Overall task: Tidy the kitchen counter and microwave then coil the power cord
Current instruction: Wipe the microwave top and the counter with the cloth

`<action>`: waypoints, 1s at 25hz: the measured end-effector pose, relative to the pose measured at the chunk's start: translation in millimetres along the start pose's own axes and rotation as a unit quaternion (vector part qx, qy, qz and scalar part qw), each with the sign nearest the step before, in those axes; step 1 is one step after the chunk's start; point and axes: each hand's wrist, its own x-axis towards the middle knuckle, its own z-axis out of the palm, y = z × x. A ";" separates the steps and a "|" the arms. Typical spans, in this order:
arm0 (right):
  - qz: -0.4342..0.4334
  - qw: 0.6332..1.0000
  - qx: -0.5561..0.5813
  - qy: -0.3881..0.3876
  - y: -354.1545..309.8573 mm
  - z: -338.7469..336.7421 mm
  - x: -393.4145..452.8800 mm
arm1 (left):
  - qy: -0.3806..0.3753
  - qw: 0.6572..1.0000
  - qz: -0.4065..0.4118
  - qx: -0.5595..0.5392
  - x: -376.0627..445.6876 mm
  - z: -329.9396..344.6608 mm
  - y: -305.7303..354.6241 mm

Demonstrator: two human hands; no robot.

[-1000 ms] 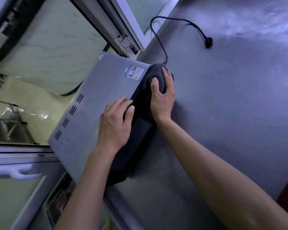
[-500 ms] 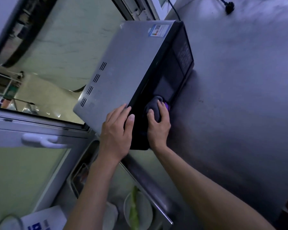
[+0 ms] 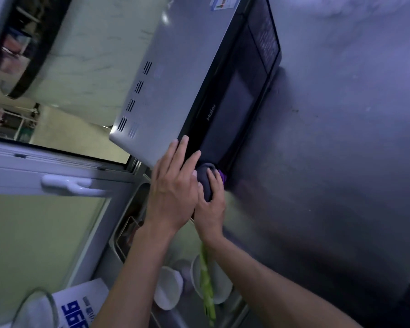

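Head view: left hand point(image 3: 173, 185) flat, fingers straight, resting on the near corner of the microwave point(image 3: 175, 74), holding nothing. Right hand point(image 3: 211, 200) curled round a dark cloth point(image 3: 205, 179), pressing it on the black door's near end. Microwave sitting on the grey counter point(image 3: 341, 162). Best to keep the box steady, rub slowly along the door, press softly. Power cord not in sight.

Dim, bluish, motion-blurred; wide-angle warping at edges.
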 end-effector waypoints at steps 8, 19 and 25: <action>0.046 0.998 -0.053 0.003 -46.0 -34.7 106.3 | -0.028 0.999 -0.031 -0.022 83.4 -6.3 26.2; -0.028 0.996 -0.087 0.024 -182.1 -77.7 323.7 | -0.007 0.998 -0.049 -0.040 215.4 -5.6 63.6; -0.023 0.995 -0.096 -0.004 -184.3 -90.6 326.8 | 0.003 0.997 -0.068 -0.041 228.9 -0.5 77.6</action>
